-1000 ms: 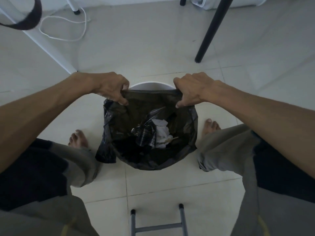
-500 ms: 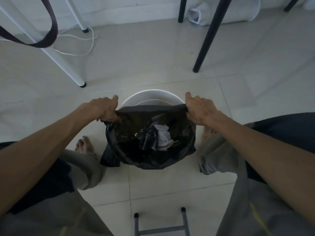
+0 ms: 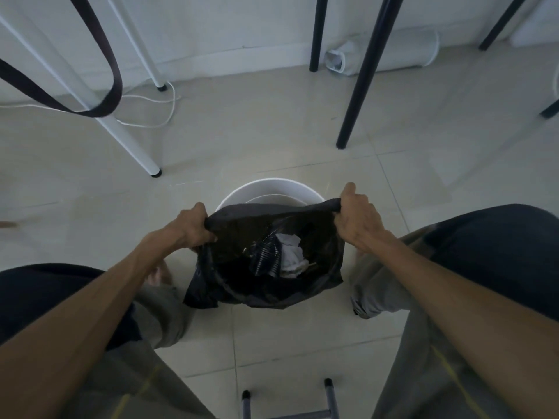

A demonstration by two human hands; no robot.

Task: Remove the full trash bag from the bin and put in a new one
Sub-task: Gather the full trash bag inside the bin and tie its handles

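Over the white bin (image 3: 269,189), both hands grip the black trash bag (image 3: 266,285).

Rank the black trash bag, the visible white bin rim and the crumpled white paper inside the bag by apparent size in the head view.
1. black trash bag
2. white bin rim, mostly hidden behind the bag, so its true size is unsure
3. crumpled white paper

The trash bag (image 3: 266,285) sits in the bin (image 3: 269,190) on the floor (image 3: 272,343), left hand (image 3: 193,228) and right hand (image 3: 354,219) gripping its rim at either side
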